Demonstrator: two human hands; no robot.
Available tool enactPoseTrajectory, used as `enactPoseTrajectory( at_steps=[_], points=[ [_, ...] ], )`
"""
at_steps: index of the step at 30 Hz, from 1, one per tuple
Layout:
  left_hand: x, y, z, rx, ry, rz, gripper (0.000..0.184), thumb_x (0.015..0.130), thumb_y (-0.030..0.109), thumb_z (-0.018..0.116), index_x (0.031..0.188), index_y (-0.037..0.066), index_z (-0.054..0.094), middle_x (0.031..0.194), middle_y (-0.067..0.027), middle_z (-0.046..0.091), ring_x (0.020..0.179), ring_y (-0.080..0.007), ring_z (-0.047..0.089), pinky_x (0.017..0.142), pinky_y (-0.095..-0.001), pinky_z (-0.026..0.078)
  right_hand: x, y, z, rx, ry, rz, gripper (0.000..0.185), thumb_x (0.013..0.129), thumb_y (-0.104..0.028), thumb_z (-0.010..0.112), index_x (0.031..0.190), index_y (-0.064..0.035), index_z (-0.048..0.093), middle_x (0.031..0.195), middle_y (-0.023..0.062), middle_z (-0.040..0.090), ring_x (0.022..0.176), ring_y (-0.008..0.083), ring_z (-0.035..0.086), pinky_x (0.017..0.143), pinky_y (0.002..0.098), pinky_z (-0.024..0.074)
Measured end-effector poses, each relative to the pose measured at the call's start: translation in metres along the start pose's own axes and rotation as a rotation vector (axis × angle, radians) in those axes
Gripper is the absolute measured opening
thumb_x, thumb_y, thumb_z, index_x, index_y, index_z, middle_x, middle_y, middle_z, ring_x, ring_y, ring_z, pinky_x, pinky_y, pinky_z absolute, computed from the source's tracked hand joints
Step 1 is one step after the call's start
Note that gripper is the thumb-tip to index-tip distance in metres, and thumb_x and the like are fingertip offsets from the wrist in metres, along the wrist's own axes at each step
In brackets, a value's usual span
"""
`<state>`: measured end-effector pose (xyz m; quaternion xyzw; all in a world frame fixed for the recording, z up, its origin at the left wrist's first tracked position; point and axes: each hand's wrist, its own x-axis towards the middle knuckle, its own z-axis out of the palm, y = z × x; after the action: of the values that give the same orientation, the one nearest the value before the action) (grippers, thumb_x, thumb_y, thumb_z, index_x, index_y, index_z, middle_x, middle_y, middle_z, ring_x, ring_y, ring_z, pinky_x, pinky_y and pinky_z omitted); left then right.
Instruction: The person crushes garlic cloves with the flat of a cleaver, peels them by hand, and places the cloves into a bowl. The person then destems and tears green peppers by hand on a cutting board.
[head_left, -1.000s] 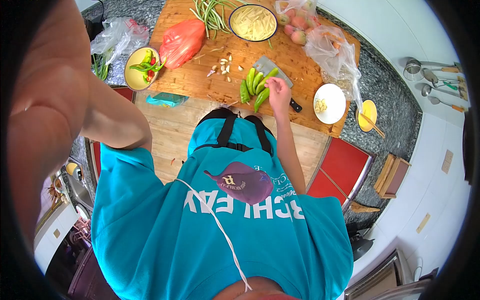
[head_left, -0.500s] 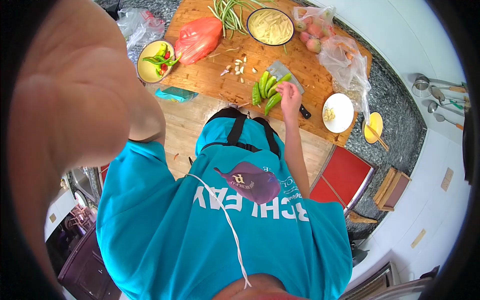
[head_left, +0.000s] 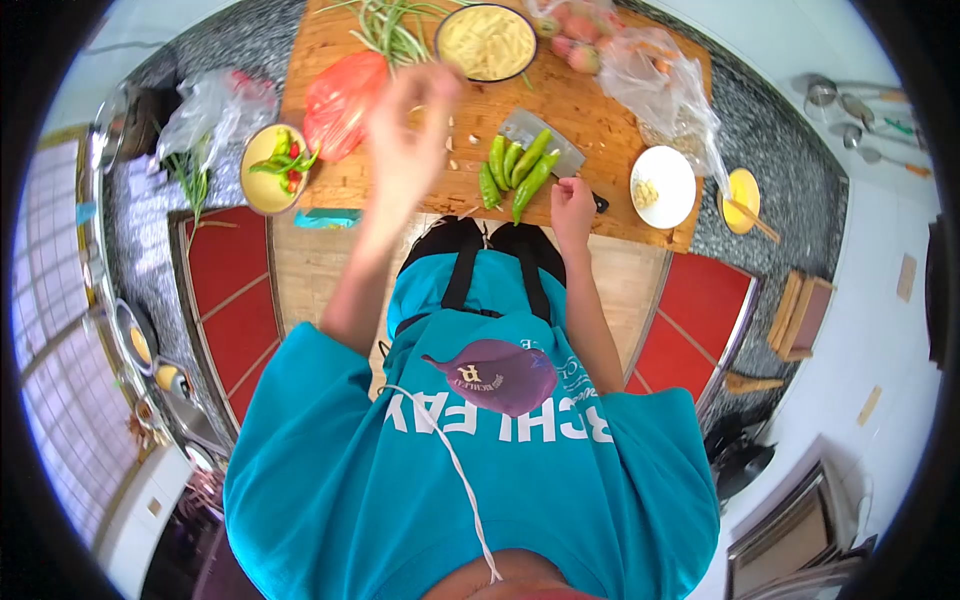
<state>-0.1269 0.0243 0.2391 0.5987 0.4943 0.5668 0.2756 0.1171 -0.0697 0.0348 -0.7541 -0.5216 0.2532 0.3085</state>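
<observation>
My left hand [head_left: 408, 140] is raised above the cutting board [head_left: 390, 183], blurred by motion. Its fingers are bent, with a gap between thumb and fingers, and nothing shows in it. My right hand [head_left: 573, 207] is curled at the board's near edge, beside the black handle of a cleaver [head_left: 566, 150]; whether it grips the handle is hidden. Several green peppers [head_left: 534, 184] lie left of that hand, partly over the blade. Peeled garlic cloves [head_left: 473, 139] are scattered between my hands. A red plastic bag [head_left: 340, 105] sits behind my left hand.
At the back is a bowl of pale strips [head_left: 486, 42], with green beans [head_left: 385, 30] beside it. A bowl [head_left: 262, 195] of peppers stands left. Toward the right are a white plate [head_left: 672, 205] with chopped garlic, a clear bag [head_left: 650, 65] and a yellow bowl [head_left: 733, 215] with chopsticks.
My left hand has gone from close before the camera to above the board. My right hand has shifted off the peppers toward the cleaver's handle. The view has shifted too.
</observation>
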Motion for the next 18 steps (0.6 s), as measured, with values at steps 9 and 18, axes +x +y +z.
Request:
enactPoseTrajectory(
  at_steps=[9, 18],
  points=[
    [-0.168, -0.123, 0.117, 0.631, -0.617, -0.215, 0.032, 0.086, 0.023, 0.071, 0.108, 0.002, 0.06, 0.1, -0.0167, 0.065, 0.085, -0.0371, 0.067, 0.071, -0.0453, 0.056, 0.015, 0.031, -0.026, -0.381, 0.039, -0.264, 0.039, 0.076, -0.003, 0.072, 0.112, -0.0043, 0.059, 0.11, 0.0177, 0.054, 0.106, 0.0387, 0.051, 0.09, 0.0484, 0.0439],
    [-0.179, -0.123, 0.131, 0.796, -0.371, -0.15, 0.036, 0.084, 0.02, 0.072, 0.112, 0.005, 0.056, 0.106, -0.0152, 0.059, 0.094, -0.0374, 0.063, 0.072, -0.0463, 0.055, 0.035, 0.055, -0.06, -0.286, -0.235, -0.343, 0.044, 0.084, -0.016, 0.072, 0.12, -0.0075, 0.048, 0.108, 0.0179, 0.056, 0.093, 0.0396, 0.061, 0.068, 0.0488, 0.0527]
  ],
)
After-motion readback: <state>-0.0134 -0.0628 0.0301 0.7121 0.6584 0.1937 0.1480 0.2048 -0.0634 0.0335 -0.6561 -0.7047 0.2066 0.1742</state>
